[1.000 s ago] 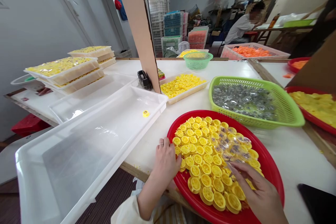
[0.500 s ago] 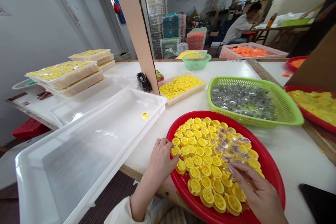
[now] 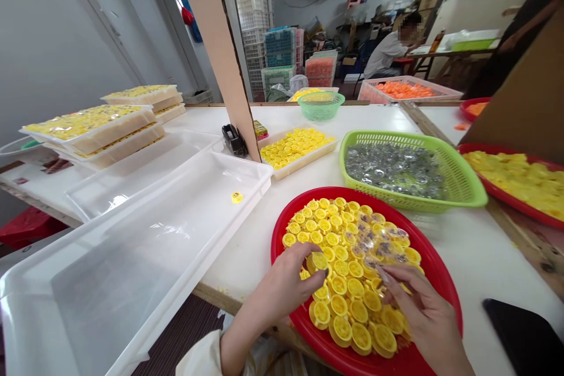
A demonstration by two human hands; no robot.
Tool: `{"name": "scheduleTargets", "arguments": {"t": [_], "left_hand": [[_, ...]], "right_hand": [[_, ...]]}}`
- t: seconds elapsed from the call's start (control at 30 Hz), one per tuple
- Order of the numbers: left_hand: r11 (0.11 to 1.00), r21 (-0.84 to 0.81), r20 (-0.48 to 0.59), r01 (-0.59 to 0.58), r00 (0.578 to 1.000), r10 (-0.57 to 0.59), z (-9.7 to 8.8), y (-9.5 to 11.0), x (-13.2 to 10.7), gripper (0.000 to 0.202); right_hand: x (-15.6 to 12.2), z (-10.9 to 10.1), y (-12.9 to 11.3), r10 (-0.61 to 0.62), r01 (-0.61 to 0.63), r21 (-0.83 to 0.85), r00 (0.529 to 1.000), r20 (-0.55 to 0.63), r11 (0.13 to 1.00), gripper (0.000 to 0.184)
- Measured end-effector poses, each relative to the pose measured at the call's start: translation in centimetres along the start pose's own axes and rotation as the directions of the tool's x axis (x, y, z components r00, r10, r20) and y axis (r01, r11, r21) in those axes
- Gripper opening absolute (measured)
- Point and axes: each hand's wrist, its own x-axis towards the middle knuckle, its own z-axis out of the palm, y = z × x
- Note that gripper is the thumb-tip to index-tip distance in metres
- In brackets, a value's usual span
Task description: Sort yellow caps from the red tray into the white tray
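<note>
A red round tray (image 3: 434, 252) at the near table edge is packed with several yellow round caps (image 3: 335, 235), and some clear pieces (image 3: 379, 244) lie on top near its middle. My left hand (image 3: 291, 282) pinches one yellow cap (image 3: 318, 260) at the tray's left side. Over the tray's right half, my right hand (image 3: 420, 311) holds its fingers together at the edge of the clear pieces; what they hold is too small to make out.
A large white bin (image 3: 145, 247) with one yellow cap (image 3: 237, 197) sits left. Behind are a green basket of clear pieces (image 3: 462, 179), a small tray of yellow caps (image 3: 295, 147), stacked filled trays (image 3: 92, 129), a cardboard divider (image 3: 220, 53) and a dark phone (image 3: 524, 335). A person (image 3: 388, 50) sits far back.
My left hand moved right from the tray's rim onto the caps and closed on one. My right hand stayed over the caps, shifting slightly. The view drifted left.
</note>
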Motion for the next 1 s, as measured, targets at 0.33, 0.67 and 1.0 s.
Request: {"name": "scheduleTargets", "arguments": {"t": [0.33, 0.67, 1.0], "left_hand": [[0.982, -0.188, 0.179, -0.029, 0.982, 0.063, 2.5, 0.0, 0.4, 0.028], [0.808, -0.586, 0.172, 0.051, 0.983, 0.062, 2.7, -3.6, 1.8, 0.037], [0.672, -0.732, 0.246, 0.109, 0.963, 0.112, 2.6, -3.4, 2.3, 0.039]], "right_hand": [[0.1, 2.9, -2.9, 0.278, -0.35, 0.284, 0.923, 0.266, 0.893, 0.036], [-1.4, -1.5, -2.2, -0.09, 0.302, -0.343, 0.852, 0.516, 0.89, 0.02], [-3.2, -2.1, -3.2, 0.14, 0.511, -0.432, 0.513, 0.847, 0.743, 0.04]]}}
